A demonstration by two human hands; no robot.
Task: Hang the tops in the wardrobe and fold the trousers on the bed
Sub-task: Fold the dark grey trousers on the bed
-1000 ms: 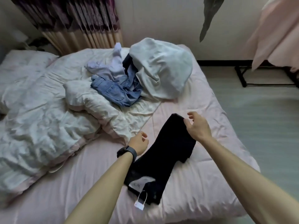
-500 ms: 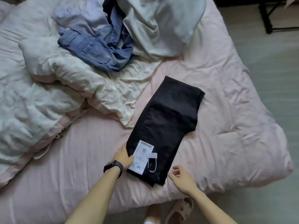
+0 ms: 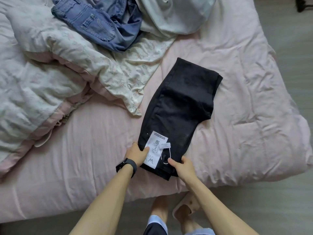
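The black trousers (image 3: 179, 112) are lying folded lengthwise on the pink bed (image 3: 245, 82), near its foot edge, running away from the person at a slant. Both hands are gripping the near end of them. The left hand (image 3: 136, 154) is curling round the left edge, with its thumb pressing on a white paper tag (image 3: 155, 148) that is sitting on top of the cloth. The right hand (image 3: 182, 166) is pinching the right edge, thumb on top and fingers curling at the side; a smaller tag (image 3: 165, 145) on a white loop is lying just beside that thumb. A dark watch (image 3: 127, 167) is sitting on the left wrist. A crumpled floral duvet (image 3: 59, 65) is lying to the left, its corner reaching almost to the trousers. Blue jeans (image 3: 94, 26) and a pale garment (image 3: 176, 14) are lying heaped at the far side. Below the bed edge a foot is resting in a cream slipper (image 3: 184, 206) on the floor.
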